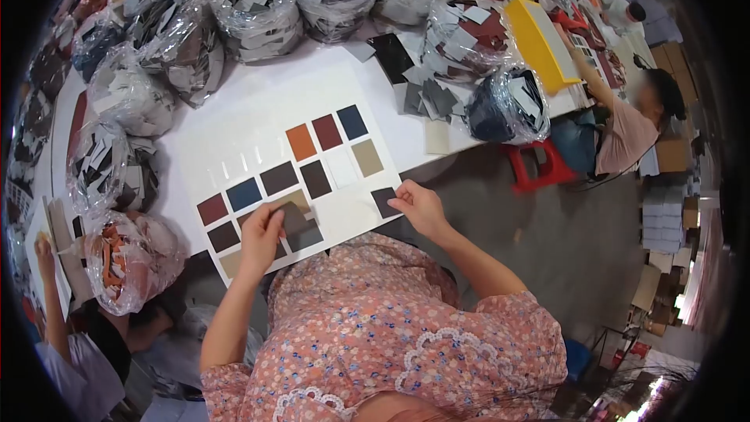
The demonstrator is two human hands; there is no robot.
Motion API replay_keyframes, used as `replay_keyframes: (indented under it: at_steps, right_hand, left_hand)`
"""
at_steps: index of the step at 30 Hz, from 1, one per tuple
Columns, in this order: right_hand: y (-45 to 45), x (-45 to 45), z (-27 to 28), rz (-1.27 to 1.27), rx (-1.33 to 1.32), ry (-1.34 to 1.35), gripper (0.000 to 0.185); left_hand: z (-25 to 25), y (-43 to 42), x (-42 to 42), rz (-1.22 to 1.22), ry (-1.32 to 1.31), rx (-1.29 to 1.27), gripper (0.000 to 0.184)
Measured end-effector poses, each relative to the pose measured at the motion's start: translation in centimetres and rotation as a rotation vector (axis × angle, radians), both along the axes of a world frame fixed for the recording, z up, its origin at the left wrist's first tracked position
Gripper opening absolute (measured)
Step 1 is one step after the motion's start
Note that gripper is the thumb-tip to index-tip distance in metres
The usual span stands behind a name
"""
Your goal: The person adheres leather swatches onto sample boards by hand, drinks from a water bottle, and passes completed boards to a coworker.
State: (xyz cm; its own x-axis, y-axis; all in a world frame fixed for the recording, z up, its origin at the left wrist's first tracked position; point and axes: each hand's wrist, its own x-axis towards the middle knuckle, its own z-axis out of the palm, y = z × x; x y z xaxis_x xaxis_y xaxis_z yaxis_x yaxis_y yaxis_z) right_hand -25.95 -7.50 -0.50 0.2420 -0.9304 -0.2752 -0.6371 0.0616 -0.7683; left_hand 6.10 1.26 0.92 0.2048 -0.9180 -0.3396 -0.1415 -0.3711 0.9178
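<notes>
A white sample card [344, 217] lies at the table's front edge, with rows of coloured swatches such as an orange one [299, 142] and a maroon one [326, 131]. My left hand [260, 241] is closed over the card's lower left part, pinching a grey-brown swatch [294, 219] that overlaps swatches beneath it. At the card's right edge, the closed fingers of my right hand [419, 208] grip the side of a dark swatch [383, 202]. That swatch lies against the card's lower right corner. My left fingers partly hide the swatches below them.
Clear plastic bags of swatches [256, 12] line the table's back and left. Loose grey swatches [430, 99], a black piece [392, 57] and a yellow box [539, 43] lie right. A red stool [531, 168] stands beside a seated person [625, 137]. Another person's arm [53, 297] is at left.
</notes>
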Motion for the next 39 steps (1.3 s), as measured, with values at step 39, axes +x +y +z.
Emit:
replay_keyframes:
  at_steps: [39]
  right_hand:
    - [1.3, 1.8, 0.1, 0.455, -0.724, 0.134, 0.030]
  left_hand:
    - [-2.8, -1.2, -5.9, -0.031, 0.145, 0.115, 0.016]
